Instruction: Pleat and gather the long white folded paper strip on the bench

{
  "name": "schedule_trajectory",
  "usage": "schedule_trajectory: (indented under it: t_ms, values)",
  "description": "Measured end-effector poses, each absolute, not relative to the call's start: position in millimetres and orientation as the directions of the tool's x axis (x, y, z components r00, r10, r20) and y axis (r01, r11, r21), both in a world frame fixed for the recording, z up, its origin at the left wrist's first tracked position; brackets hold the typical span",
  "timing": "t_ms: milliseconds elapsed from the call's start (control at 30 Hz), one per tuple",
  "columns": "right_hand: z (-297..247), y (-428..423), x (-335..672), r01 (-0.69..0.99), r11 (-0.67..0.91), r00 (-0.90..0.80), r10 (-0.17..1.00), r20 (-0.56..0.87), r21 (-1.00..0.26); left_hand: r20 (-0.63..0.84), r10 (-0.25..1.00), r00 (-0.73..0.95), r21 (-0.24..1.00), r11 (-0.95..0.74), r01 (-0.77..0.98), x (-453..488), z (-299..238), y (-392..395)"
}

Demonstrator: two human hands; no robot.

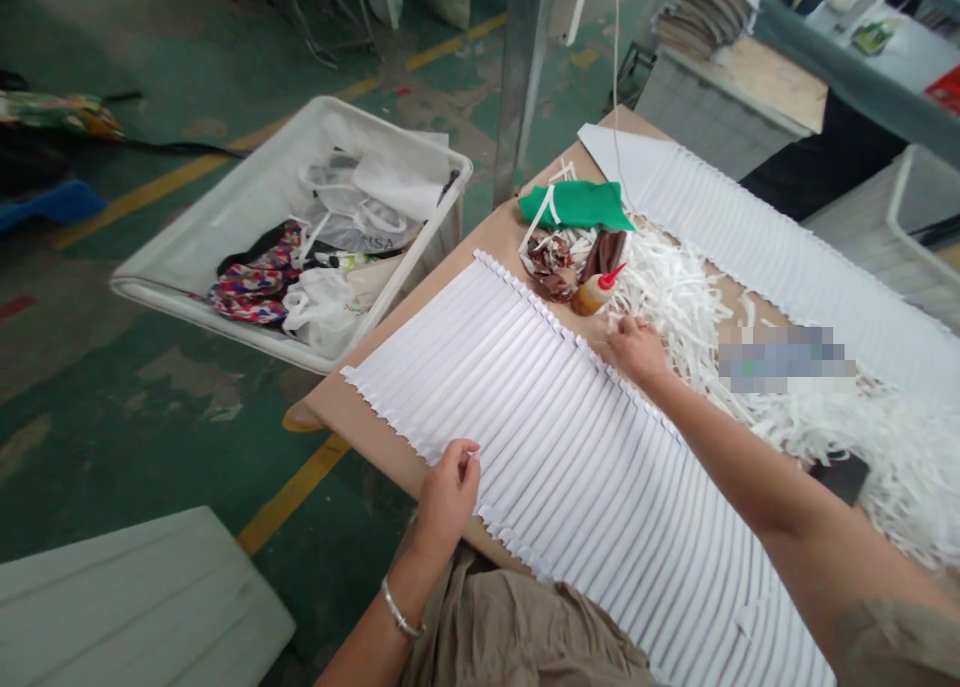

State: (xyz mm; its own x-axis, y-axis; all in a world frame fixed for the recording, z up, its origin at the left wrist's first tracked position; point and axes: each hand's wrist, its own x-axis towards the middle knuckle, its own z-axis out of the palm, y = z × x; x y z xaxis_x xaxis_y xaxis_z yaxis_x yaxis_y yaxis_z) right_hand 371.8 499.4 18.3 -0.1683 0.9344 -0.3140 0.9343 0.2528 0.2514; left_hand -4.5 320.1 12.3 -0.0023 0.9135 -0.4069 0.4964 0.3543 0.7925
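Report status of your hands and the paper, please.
Left hand on pleated white paper sheet. Right hand at its far edge, beside white paper strips. Red-tipped bottle close by, not blocking.

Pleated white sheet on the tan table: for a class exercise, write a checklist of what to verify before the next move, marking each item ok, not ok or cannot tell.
Pleats of the pleated white sheet lying flat and parallel: ok.
Left hand and right hand both at the sheet's edges: ok.
Shredded white strips kept off the sheet: not ok, they crowd its far edge beside the right hand.
Squeeze bottle with red nozzle standing upright: not ok, it lies tilted beside the brown scraps.
Amount left in the bottle: cannot tell.
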Motion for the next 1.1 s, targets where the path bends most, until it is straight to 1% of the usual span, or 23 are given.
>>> schedule_trajectory:
  t_ms: [33, 100, 133, 200, 233, 300, 367, 467, 567, 667, 800, 967, 1033, 1100]
  values:
    - [23.2, 490.1, 360.3, 0.926, 0.323, -0.249, 0.912, -0.326, 0.197, -0.373, 0.928, 0.008, 0.801, 0.318, 0.507, 1.1, 11.9, 322.7]
    - [32.1, 468.0, 332.6, 0.870, 0.492, -0.460, 0.825, -0.329, 0.019, -0.280, 0.958, 0.054, 0.824, 0.212, 0.525, 16.0, 13.2, 330.5]
    - [35.8, 456.4, 317.5, 0.834, 0.548, -0.537, 0.777, -0.327, -0.069, -0.234, 0.968, 0.087, 0.834, 0.154, 0.530, 24.5, 15.1, 335.5]
    - [42.0, 435.2, 288.3, 0.782, 0.586, -0.621, 0.707, -0.339, -0.211, -0.190, 0.967, 0.170, 0.844, 0.073, 0.532, 40.6, 20.9, 346.3]
    - [44.3, 426.5, 275.4, 0.770, 0.580, -0.638, 0.685, -0.351, -0.267, -0.199, 0.957, 0.210, 0.843, 0.058, 0.534, 46.9, 24.2, 351.6]
    - [47.2, 414.2, 254.4, 0.755, 0.547, -0.654, 0.656, -0.375, -0.361, -0.268, 0.927, 0.261, 0.824, 0.080, 0.561, 53.6, 29.7, 360.3]
    - [47.4, 409.4, 239.9, 0.743, 0.504, -0.663, 0.642, -0.385, -0.441, -0.333, 0.905, 0.264, 0.804, 0.126, 0.582, 51.2, 32.2, 364.7]
    - [42.7, 415.1, 229.5, 0.709, 0.408, -0.669, 0.648, -0.365, -0.575, -0.358, 0.907, 0.223, 0.833, 0.202, 0.515, 32.9, 28.7, 362.8]
    - [34.4, 434.1, 233.9, 0.674, 0.296, -0.652, 0.668, -0.357, -0.677, -0.410, 0.905, 0.112, 0.849, 0.334, 0.409, 1.9, 17.4, 355.1]
    - [26.4, 464.7, 250.5, 0.709, 0.224, -0.574, 0.733, -0.364, -0.668, -0.466, 0.882, -0.072, 0.812, 0.459, 0.360, -35.0, 2.4, 347.7]
    - [19.7, 511.7, 266.6, 0.788, 0.162, -0.438, 0.825, -0.357, -0.594, -0.476, 0.842, -0.254, 0.790, 0.536, 0.298, -75.2, -15.9, 343.9]
    - [12.2, 561.5, 250.4, 0.878, 0.006, -0.236, 0.875, -0.423, -0.479, -0.452, 0.805, -0.384, 0.776, 0.567, 0.276, -90.5, -32.9, 353.9]
    - [9.0, 578.3, 239.1, 0.884, -0.026, -0.204, 0.877, -0.435, -0.466, -0.452, 0.794, -0.406, 0.767, 0.579, 0.278, -90.2, -39.3, 360.4]
    - [7.2, 593.0, 228.6, 0.893, -0.020, -0.199, 0.879, -0.434, -0.450, -0.453, 0.785, -0.423, 0.757, 0.589, 0.282, -88.8, -44.9, 366.2]
